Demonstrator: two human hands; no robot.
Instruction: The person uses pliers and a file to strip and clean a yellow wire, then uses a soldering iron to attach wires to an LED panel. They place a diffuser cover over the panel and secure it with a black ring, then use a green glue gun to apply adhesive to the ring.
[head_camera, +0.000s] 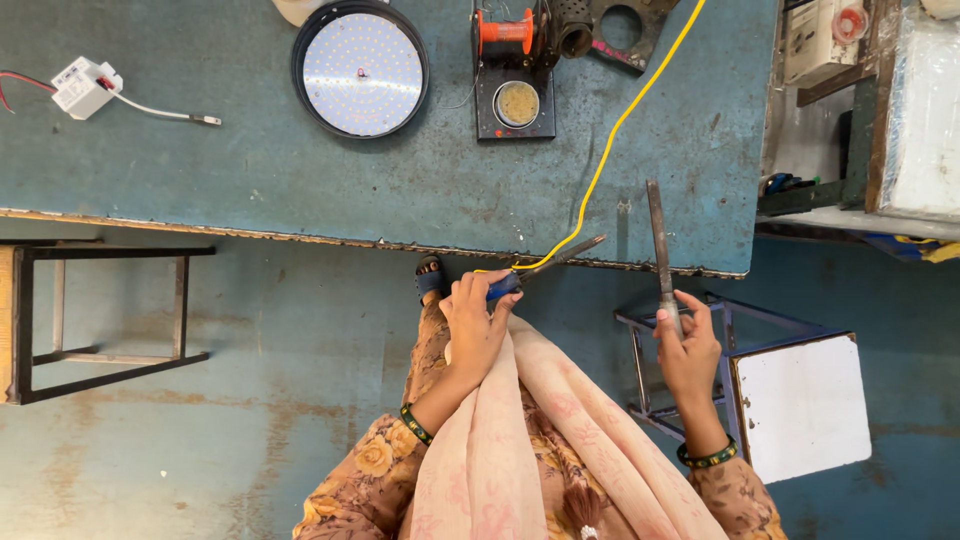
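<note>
Gripping a blue-handled soldering iron (545, 262) with its yellow cable (620, 120), the left hand (475, 325) is closed around the handle at the table edge (300, 238); the right hand (688, 350) pinches a long metal file (658, 250) upright; a round LED panel (360, 68) lies on the blue table, a white driver box (85, 87) far left, a solder stand (515, 75) beside the panel.

Soldering iron handle (503, 286) inside left hand (476, 322)
</note>
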